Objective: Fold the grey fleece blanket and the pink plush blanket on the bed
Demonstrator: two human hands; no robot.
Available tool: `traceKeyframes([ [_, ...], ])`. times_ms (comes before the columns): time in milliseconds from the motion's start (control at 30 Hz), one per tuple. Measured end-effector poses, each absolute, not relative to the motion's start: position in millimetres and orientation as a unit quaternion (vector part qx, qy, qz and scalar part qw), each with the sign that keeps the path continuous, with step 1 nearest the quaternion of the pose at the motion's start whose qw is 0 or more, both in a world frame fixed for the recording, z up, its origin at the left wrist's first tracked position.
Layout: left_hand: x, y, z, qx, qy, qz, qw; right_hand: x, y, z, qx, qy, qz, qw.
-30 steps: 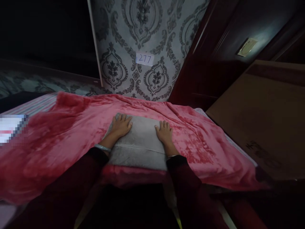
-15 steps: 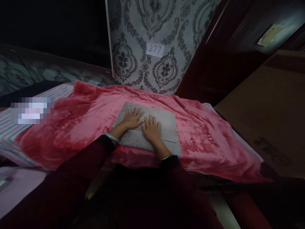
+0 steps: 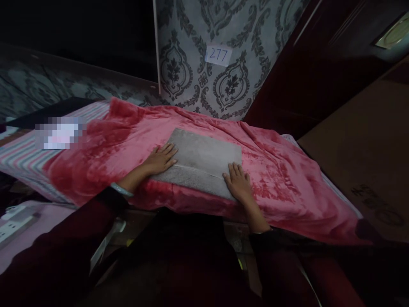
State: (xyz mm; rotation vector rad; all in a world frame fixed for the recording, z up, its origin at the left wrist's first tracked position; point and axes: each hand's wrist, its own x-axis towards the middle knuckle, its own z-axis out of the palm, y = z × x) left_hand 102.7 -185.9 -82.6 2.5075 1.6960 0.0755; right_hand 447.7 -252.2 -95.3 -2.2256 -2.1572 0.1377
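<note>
A grey cloth (image 3: 204, 151), partly folded over itself, lies flat on a pink plush blanket (image 3: 275, 179). The fold's edge runs across the cloth, with a darker fuzzy strip showing along the near side. My left hand (image 3: 162, 159) rests flat on the cloth's left side, fingers stretched out. On the right edge lies my right hand (image 3: 239, 181), its fingers extended over the end of the fold. Neither hand grips anything.
Striped fabric (image 3: 28, 166) shows under the blanket at left, with a blurred-out item on it. A large cardboard box (image 3: 361, 153) stands at right. Behind are a dark screen (image 3: 79, 38) and patterned wall with a "277" paper (image 3: 218, 54). A power strip (image 3: 15, 226) sits lower left.
My hands have moved apart, from the cloth's middle out to its left and right sides. The camera view has shifted slightly. The cloth keeps its fold.
</note>
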Motion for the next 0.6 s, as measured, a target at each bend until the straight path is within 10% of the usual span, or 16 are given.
traceKeyframes([
  [600, 102.6, -260.0, -100.5, 0.897, 0.423, 0.126, 0.037, 421.5, -288.2, -114.3, -0.573, -0.817, -0.008, 0.065],
])
